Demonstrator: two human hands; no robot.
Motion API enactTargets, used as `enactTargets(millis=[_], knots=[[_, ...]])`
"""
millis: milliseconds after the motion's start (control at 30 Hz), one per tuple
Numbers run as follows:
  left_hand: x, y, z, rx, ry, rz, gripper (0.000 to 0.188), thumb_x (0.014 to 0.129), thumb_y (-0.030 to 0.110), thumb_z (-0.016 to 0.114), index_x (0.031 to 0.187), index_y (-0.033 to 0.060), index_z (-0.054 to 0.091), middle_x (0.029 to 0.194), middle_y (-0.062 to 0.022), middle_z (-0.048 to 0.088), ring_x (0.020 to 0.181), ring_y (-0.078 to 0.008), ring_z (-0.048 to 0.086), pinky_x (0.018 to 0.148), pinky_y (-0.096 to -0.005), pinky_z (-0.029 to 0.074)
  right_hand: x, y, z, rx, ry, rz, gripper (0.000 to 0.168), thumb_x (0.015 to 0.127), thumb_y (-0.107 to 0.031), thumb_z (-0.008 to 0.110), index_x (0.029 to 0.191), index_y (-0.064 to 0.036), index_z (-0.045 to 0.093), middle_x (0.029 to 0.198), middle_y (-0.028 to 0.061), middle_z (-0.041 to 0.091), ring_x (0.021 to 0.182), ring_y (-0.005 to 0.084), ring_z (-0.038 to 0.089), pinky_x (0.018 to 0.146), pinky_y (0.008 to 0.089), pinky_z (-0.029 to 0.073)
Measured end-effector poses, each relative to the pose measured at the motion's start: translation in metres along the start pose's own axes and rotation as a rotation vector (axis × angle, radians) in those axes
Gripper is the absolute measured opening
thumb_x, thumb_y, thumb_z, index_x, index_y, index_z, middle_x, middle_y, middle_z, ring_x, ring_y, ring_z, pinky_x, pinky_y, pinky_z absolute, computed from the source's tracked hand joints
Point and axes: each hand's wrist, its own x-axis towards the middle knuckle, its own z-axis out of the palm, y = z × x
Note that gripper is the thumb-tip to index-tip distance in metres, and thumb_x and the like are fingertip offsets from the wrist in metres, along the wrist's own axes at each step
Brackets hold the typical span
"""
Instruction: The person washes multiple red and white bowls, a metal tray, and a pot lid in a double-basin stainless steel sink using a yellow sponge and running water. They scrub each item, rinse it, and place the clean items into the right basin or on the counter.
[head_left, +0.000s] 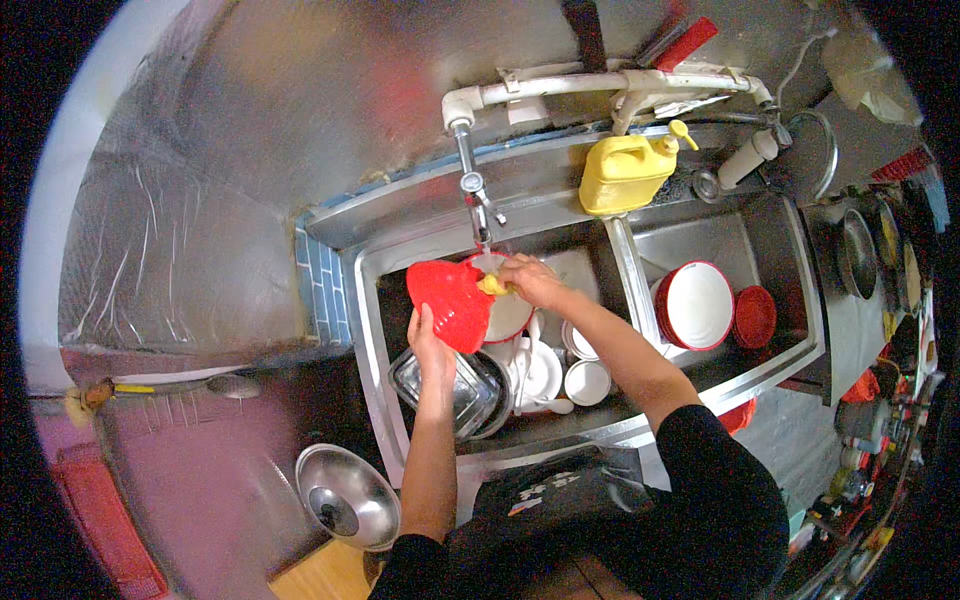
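My left hand (433, 351) grips a red plastic bowl or colander (448, 306), tilted over the left sink basin. A yellow sponge or cloth (492, 284) is bunched in the fingers of my right hand (531, 280), against the red piece's right edge. Both hands are just below the chrome faucet (477, 214). Behind the red piece sits a white bowl with a red rim (510, 319), partly hidden. Nearer me in the basin lie a white plate (541, 373), small white dishes (587, 382), white spoons (556, 406) and a dark clear-looking rectangular container (465, 390).
In the right basin stand stacked red-and-white bowls (697, 306) beside small red bowls (754, 316). A yellow jug with a pump (627, 174) rests behind the divider (628, 259). White pipe (562, 88) runs along the wall. A steel bowl or lid (349, 495) is at lower left.
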Motion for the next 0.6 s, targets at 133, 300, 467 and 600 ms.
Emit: enactTargets(millis=[133, 300, 467, 600], knots=[[0.002, -0.008, 0.017, -0.028, 0.078, 0.063, 0.031, 0.09, 0.014, 0.047, 0.119, 0.0035, 0.042, 0.114, -0.0108, 0.052, 0.104, -0.0219, 0.052, 0.089, -0.0385, 0.043, -0.01, -0.023, 0.006, -0.152, -0.157, 0.344, 0.067, 0.074, -0.007, 0.055, 0.135, -0.021, 0.03, 0.145, 0.0113, 0.011, 0.13, 0.0321, 0.021, 0.108, 0.0364, 0.018], [-0.024, -0.018, 0.057, -0.226, 0.066, -0.047, 0.032, 0.087, 0.006, 0.047, 0.118, 0.0066, 0.04, 0.114, -0.01, 0.051, 0.105, -0.0255, 0.052, 0.09, -0.043, 0.042, -0.063, -0.062, 0.029, 0.58, 0.181, 0.287, 0.078, 0.073, -0.009, 0.058, 0.137, -0.01, 0.013, 0.125, 0.0271, 0.037, 0.115, 0.0351, 0.042, 0.095, 0.0382, 0.035], [-0.058, -0.013, 0.069, -0.18, -0.334, -0.529, 0.039, 0.085, 0.009, 0.051, 0.122, 0.0076, 0.042, 0.119, -0.0078, 0.049, 0.113, -0.0239, 0.046, 0.091, -0.0456, 0.041, -0.171, -0.022, 0.017, 0.192, 0.808, 0.445, 0.042, 0.075, 0.003, 0.051, 0.117, -0.004, 0.049, 0.094, 0.0167, 0.062, 0.082, 0.0332, 0.061, 0.07, 0.0385, 0.049], [0.012, -0.08, -0.063, 0.668, 0.046, 0.082, 0.032, 0.078, 0.001, 0.054, 0.11, 0.0003, 0.049, 0.111, -0.0102, 0.05, 0.101, -0.0199, 0.049, 0.09, -0.0295, 0.037, -0.268, 0.021, -0.031, 0.225, 0.766, 1.008, 0.032, 0.08, -0.007, 0.049, 0.11, 0.003, 0.047, 0.091, 0.0135, 0.06, 0.077, 0.0197, 0.058, 0.067, 0.0324, 0.049]])
